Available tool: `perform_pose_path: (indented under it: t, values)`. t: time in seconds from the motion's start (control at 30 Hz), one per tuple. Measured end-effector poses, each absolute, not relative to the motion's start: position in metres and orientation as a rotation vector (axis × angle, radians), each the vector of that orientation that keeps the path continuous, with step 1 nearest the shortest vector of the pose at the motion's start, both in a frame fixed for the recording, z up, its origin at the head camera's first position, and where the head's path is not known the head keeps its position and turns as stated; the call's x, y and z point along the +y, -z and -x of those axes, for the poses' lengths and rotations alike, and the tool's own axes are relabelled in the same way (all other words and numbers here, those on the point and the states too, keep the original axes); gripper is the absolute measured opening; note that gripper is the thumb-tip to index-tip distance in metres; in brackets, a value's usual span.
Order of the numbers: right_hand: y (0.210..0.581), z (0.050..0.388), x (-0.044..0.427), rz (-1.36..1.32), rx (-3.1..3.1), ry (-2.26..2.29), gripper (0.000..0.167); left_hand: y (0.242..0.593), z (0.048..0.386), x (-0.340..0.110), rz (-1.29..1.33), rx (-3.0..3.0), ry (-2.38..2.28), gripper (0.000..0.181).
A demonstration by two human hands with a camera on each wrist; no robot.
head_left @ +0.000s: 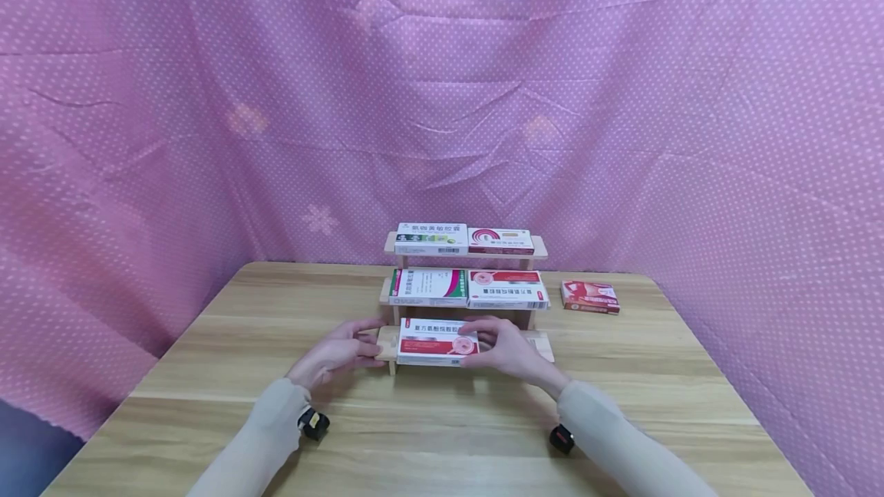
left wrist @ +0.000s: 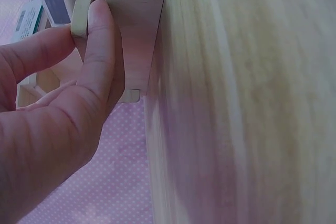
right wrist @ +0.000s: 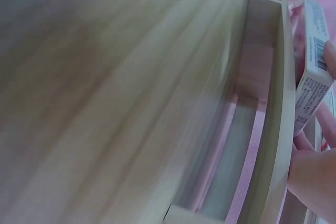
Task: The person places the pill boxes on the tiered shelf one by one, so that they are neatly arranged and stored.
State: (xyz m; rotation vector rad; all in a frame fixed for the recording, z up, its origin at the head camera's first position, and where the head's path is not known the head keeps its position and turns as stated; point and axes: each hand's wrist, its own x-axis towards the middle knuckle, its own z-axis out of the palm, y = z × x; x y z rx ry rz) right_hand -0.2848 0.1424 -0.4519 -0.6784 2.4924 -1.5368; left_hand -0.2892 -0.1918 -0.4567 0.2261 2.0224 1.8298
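Observation:
A three-step wooden display rack (head_left: 541, 345) stands on the table with medicine boxes on its steps. My left hand (head_left: 341, 351) pinches the left end of the lowest step, and the left wrist view shows its thumb and fingers on the board edge (left wrist: 81, 11). On that same step lies a white and red medicine box (head_left: 431, 342), its printed face up. My right hand (head_left: 509, 350) grips this box by its right end, thumb at the front and fingers behind. In the right wrist view the box (right wrist: 310, 95) sits by the step's board; part of that hand is cut off.
The middle step carries a white and green box (head_left: 428, 285) and a white and red box (head_left: 507, 291). On the top step are another white and green box (head_left: 431, 238) and a white and maroon box (head_left: 500, 241). Right of the rack, a small red box (head_left: 590, 297) lies on the table.

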Motion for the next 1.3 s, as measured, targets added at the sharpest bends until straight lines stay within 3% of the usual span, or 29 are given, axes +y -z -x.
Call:
perform_pose_path:
  t: [1.3]
  values:
    - [0.450,0.290,0.115,0.672,2.606,1.400,0.049,0.458,0.292,-0.193,-0.215,2.014,-1.825,0.071]
